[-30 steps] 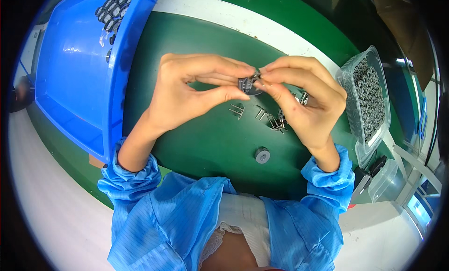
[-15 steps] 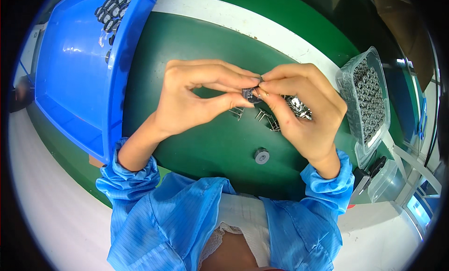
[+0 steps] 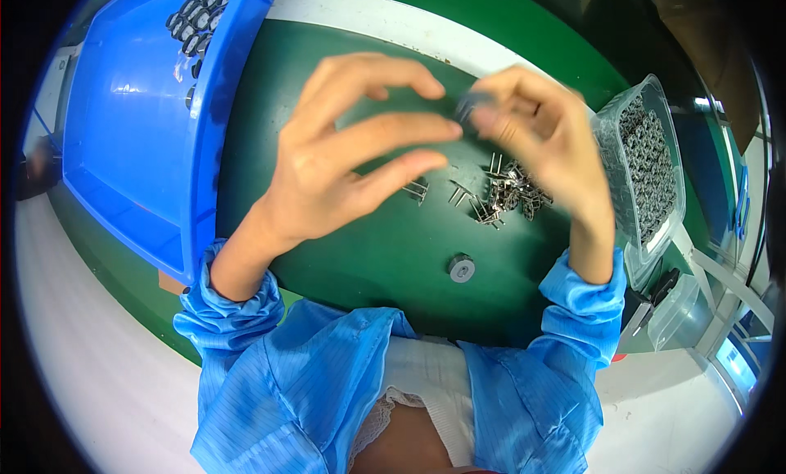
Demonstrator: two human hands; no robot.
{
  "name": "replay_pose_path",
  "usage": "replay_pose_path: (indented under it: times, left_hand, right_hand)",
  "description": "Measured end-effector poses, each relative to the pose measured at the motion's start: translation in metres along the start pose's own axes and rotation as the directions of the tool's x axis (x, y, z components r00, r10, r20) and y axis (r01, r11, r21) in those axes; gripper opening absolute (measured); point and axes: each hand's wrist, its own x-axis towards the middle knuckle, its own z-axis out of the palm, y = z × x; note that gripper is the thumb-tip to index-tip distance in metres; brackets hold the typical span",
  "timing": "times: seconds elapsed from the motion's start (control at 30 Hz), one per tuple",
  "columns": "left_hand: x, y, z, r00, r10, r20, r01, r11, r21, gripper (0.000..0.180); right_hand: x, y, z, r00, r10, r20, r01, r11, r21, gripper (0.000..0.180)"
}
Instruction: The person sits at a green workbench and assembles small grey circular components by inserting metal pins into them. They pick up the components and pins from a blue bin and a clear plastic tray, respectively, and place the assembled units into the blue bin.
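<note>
My left hand point(image 3: 332, 163) hovers above the green mat with its fingers apart and nothing between them. To its right my right hand point(image 3: 548, 138), smeared by motion, pinches a small dark grey plastic part point(image 3: 472, 104) between thumb and fingers. The part is too blurred for its details to show. Below the hands lies a loose pile of shiny metal pin pieces point(image 3: 509, 194), partly covered by the right hand. Single pin pieces point(image 3: 417, 190) lie left of the pile. Nearer to me a round grey plastic piece point(image 3: 461, 268) rests on the mat.
A big blue bin point(image 3: 131, 146) stands at the left, with several dark round parts point(image 3: 196, 20) at its far end. On the right a clear plastic tub point(image 3: 610, 118) holds many metal pieces. Beside it lies a clear lid point(image 3: 679, 318). A white strip point(image 3: 385, 24) crosses behind the mat.
Both hands held the dark part together before. My left hand has let go and opened; my right hand has lifted away up and slightly right with the part, uncovering more of the metal pile.
</note>
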Motion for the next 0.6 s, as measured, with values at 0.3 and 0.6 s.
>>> replay_pose_path:
  times: [0.3, 0.6]
  left_hand:
    - [-0.01, 0.024, 0.009, 0.859, 0.219, 0.463, 0.05, 0.863, -0.502, 0.025]
    - [-0.036, 0.042, 0.035, 0.643, 0.358, 0.677, -0.265, 0.933, -0.242, 0.033]
  right_hand:
    - [0.039, 0.066, -0.069, 0.828, -0.234, -0.51, -0.313, 0.563, -0.765, 0.027]
    - [-0.015, -0.015, -0.007, 0.976, -0.072, 0.206, 0.188, 0.752, -0.632, 0.02]
